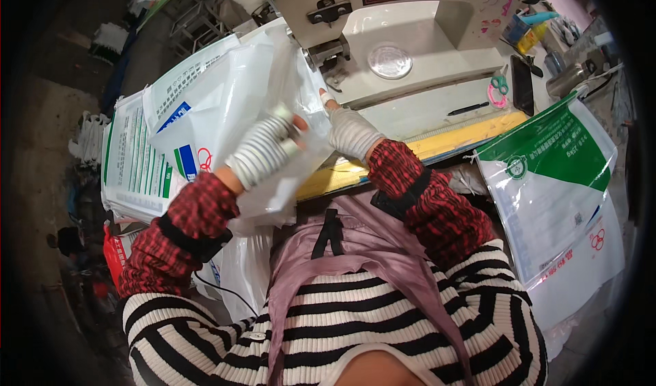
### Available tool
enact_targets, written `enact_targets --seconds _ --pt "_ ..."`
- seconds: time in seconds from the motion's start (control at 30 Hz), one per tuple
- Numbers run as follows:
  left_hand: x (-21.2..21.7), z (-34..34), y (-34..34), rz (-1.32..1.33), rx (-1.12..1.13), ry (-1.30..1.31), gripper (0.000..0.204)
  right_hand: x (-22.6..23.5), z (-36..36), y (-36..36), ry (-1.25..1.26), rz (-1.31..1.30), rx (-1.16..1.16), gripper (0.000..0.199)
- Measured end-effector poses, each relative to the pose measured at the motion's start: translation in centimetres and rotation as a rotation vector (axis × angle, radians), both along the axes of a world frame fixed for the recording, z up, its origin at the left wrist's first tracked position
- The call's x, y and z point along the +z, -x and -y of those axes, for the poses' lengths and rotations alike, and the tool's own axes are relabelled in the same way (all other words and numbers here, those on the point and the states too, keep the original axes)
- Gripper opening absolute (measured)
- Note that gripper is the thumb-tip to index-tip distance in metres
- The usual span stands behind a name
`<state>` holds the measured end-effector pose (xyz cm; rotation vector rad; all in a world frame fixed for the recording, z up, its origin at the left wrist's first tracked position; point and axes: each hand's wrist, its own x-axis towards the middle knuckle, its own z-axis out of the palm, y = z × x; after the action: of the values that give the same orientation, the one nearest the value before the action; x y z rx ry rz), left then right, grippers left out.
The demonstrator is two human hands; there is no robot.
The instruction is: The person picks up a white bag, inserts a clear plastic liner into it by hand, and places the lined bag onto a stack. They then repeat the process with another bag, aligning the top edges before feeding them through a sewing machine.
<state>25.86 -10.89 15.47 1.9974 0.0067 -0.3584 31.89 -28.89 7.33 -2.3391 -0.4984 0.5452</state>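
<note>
- Guiding the edge of a white sack [247,75] past the stitching head looks like the step in hand.
- Sack lies left of the sewing machine [417,41], its right edge just beside the needle area [333,53], slack toward the lap.
- Left hand [263,150]: over the translucent film, fingers curled. Can't tell if it's pinching or only pressing.
- Right hand [352,132]: at the sack's right edge, a finger pointing toward the needle area. Grip unclear too; the fingers mostly hide each other.
- To do it well: left hand carries the slack, right hand only steers. Light, even tension; pulling would probably skew the seam.
- Flatten the film before it reaches the head (slippery stuff, likely to creep or pucker).
- Right fingertips sit near the head; I'd steer from further back.
- Watch for drag: loose film hangs by the yellow table edge [447,134] and could snag. Printed sacks [137,171] lie at far left, close enough to catch a layer by mistake.
</note>
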Motion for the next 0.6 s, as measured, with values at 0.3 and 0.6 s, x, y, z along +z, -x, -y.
enact_targets --seconds 0.3,0.6 --pt "4.0 5.0 3.4 -0.178 -0.979 -0.915 0.031 -3.6 -1.2 -0.6 0.029 0.058 0.028 0.074" --pt "0.1 6.0 5.9 0.478 -1.283 -1.240 0.023 -1.5 -0.5 2.2 0.020 0.017 -0.043 0.077"
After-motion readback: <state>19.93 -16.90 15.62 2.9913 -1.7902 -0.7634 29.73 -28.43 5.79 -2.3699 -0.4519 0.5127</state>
